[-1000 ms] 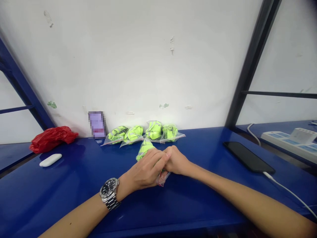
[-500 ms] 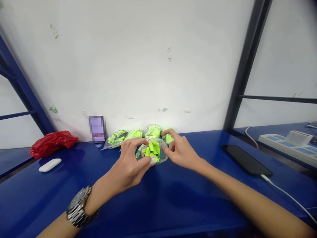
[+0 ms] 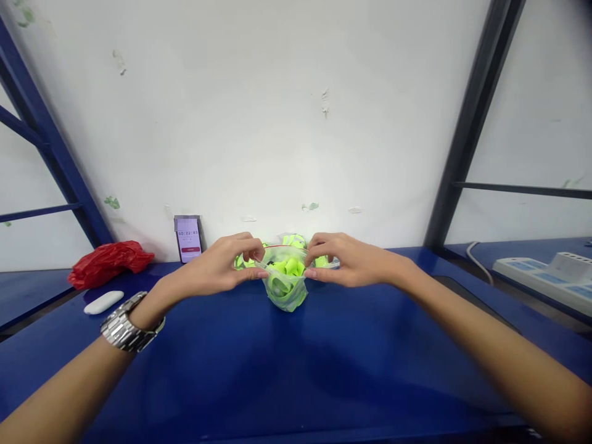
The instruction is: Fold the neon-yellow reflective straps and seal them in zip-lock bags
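A clear plastic bag (image 3: 287, 297) with a red line along its mouth hangs between my hands, with bright yellow-green fabric (image 3: 289, 269) inside. My left hand (image 3: 226, 262) pinches the left edge of its opening. At the right edge, my right hand (image 3: 345, 259) grips the rim between thumb and fingers. The mouth is spread apart. Behind the hands, more bags of yellow-green fabric (image 3: 294, 240) rest by the wall, partly hidden by my hands and the held bag.
On the blue table (image 3: 259, 376) are a red plastic bag (image 3: 108, 264), a white case (image 3: 104, 302), an upright phone with a timer (image 3: 189, 239), and a dark phone (image 3: 472, 299) partly behind my right forearm. A power strip (image 3: 546, 280) lies at the right.
Both hands now grip the rim at opposite sides, where before my right fingers were spread beside the bag. The bag hangs more upright and its mouth is wider. The view has shifted slightly.
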Tool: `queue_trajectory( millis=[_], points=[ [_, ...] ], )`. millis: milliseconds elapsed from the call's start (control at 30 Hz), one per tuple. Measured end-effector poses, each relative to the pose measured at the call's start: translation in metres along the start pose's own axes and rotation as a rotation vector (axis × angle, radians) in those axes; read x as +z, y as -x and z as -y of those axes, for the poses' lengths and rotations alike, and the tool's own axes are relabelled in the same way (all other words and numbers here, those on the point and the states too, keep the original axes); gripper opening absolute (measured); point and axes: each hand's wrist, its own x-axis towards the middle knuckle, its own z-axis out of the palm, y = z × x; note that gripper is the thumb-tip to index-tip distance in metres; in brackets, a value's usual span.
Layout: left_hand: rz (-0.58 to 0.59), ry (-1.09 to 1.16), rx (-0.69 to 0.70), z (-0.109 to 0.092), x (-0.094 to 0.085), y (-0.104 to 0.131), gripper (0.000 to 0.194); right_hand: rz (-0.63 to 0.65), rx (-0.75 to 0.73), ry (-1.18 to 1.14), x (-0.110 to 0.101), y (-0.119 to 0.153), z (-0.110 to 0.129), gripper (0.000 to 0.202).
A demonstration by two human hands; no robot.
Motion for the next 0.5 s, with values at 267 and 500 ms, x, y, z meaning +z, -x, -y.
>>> queue_trajectory(
  millis=[267, 500],
  points=[
    [0.057, 0.306, -0.081, 0.005, -0.009, -0.009, 0.030, -0.181, -0.070, -0.325, 0.008, -0.002, -0.021, 0.015],
    [0.048, 0.445, -0.103, 0.003, -0.004, -0.008, 0.028, -0.247, 0.054, -0.523, 0.009, 0.006, -0.027, 0.017]
  ],
)
